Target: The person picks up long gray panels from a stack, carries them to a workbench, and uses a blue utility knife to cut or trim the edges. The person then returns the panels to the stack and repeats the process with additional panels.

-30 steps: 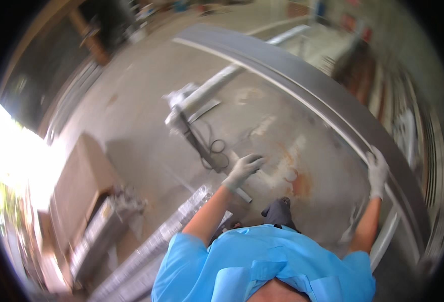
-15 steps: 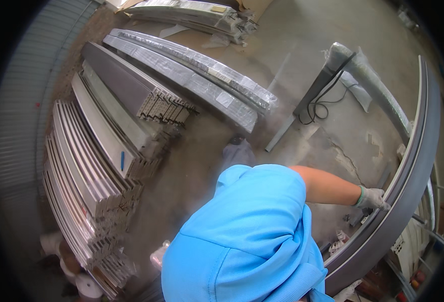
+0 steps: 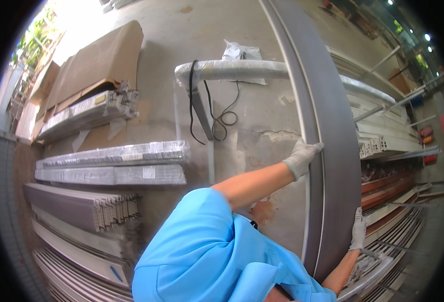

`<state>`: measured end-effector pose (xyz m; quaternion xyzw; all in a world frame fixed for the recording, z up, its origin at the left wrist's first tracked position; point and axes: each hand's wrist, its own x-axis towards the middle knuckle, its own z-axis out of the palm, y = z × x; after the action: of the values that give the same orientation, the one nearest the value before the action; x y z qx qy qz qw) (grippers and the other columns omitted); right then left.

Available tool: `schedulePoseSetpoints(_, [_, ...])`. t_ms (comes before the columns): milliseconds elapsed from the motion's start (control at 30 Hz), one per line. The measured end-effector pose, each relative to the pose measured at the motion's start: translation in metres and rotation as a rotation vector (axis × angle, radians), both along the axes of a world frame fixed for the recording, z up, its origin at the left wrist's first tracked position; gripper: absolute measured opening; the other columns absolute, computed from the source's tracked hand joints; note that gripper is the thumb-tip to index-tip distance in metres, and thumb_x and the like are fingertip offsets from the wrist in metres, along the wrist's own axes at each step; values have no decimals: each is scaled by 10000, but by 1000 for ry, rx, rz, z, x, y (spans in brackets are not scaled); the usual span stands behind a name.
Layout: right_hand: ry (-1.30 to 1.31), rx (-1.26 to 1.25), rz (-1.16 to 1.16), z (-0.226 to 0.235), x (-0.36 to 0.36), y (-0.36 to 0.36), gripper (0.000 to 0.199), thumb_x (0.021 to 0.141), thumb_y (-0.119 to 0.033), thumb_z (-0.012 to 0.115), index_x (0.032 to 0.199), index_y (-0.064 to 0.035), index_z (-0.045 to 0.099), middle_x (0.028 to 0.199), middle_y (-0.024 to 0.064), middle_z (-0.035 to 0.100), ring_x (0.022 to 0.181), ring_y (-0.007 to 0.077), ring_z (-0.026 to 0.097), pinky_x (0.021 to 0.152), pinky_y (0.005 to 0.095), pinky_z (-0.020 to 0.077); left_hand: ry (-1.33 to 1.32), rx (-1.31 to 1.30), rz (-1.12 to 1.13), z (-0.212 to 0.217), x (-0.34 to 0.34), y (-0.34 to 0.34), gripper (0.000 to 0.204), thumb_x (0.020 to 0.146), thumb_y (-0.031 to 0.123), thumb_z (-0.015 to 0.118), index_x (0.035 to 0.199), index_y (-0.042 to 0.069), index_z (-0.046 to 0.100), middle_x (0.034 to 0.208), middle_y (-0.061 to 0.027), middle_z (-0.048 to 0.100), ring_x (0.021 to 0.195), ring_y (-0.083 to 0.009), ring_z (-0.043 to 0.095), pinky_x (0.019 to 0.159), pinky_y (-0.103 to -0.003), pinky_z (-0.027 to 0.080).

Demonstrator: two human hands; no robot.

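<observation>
A long dark grey metal profile with pale lengthwise edges runs from the top of the view down to my body. My left hand, in a light work glove, is closed over the profile's left edge, its fingertips resting on the upper face. Lower down, my right hand, gloved too, grips the right edge; its fingers are partly hidden behind that edge. Both arms come out of a light blue garment. Beyond the left hand, a bubble-wrapped bar lies crosswise, a black cord looped over it.
Wrapped profiles lie on the floor to the left, with stacked grey profiles nearer me. A cardboard sheet rests over another wrapped bundle at far left. Racks of brown and white profiles stand close on the right.
My view has swung to the right and the profile now appears more central. My right hand has come into view on its right edge. My left hand is still on the left edge.
</observation>
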<state>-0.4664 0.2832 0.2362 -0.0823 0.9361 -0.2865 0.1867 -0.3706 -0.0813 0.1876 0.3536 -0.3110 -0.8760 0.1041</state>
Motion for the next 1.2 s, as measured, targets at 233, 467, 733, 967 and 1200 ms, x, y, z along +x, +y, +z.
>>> schedulePoseSetpoints(233, [186,164,25,-19,90,-21,704,1011,-602,468,1202,50,651,1195,255,662,1137,370,616,957,400,467,-93,3,22,11,105,-34,503,909,151,747,1261,11,414,1112,-166,660,930,-253,707,774,-407,633])
schedulePoseSetpoints(467, [-47,106,121,16,170,-118,768,1001,-631,456,1233,79,635,1176,274,669,1143,399,618,998,422,456,63,34,60,22,182,-111,240,956,111,668,1127,-54,633,1013,-159,705,868,-265,723,767,-408,635])
schedulePoseSetpoints(733, [252,100,122,0,227,-170,728,1010,-609,442,1233,57,636,1204,286,657,1194,456,580,990,462,462,115,-122,61,-14,212,-181,410,954,240,701,1210,-62,593,1140,-174,666,937,-272,699,799,-401,600])
schedulePoseSetpoints(967, [413,142,64,-7,231,-176,633,1000,-582,469,1177,-9,672,1135,293,658,1092,478,599,902,521,474,-526,-894,310,-91,223,-316,614,910,413,739,1318,4,533,1220,-123,609,1141,-233,566,994,-409,450])
schedulePoseSetpoints(1200, [631,128,-22,9,248,-196,551,965,-562,557,1110,-48,691,1056,214,710,981,423,665,862,477,514,126,-422,-308,-64,251,-311,271,1007,259,624,1184,55,604,1086,-109,700,1171,-263,620,996,-449,499])
